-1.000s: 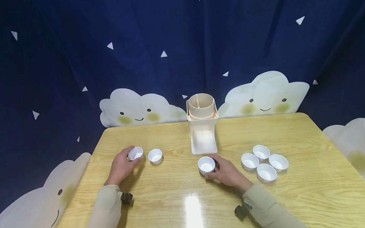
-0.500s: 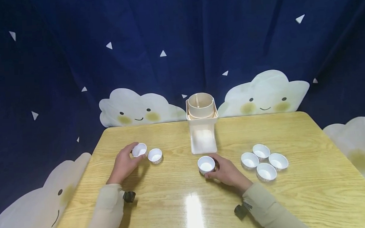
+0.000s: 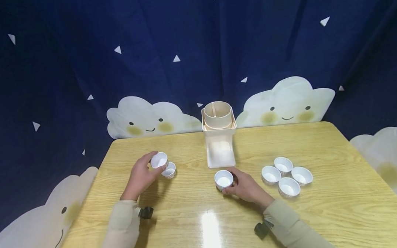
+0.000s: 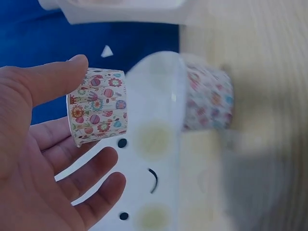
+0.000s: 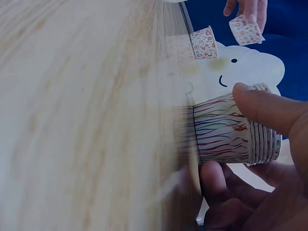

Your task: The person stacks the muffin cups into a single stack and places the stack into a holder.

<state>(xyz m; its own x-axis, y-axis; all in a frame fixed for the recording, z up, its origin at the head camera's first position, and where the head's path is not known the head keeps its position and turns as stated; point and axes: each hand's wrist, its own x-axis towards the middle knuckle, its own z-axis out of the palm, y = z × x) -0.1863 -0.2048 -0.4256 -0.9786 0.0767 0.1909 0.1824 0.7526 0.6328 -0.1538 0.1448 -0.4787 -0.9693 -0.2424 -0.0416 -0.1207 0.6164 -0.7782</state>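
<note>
Two hands hold paper cups over the worktop (image 3: 185, 202). Toward the left edge, the left hand (image 3: 143, 178) pinches a floral cup (image 4: 98, 107) between thumb and fingers, the last two fingers spread loose, raised clear of the surface and near a standing cup (image 3: 169, 172). The right hand (image 3: 246, 187) curls round a striped cup stack (image 5: 224, 127) resting mid-worktop, before the cream dispenser (image 3: 219, 132) at the back edge. Four cups (image 3: 289, 187) cluster toward the right edge.
</note>
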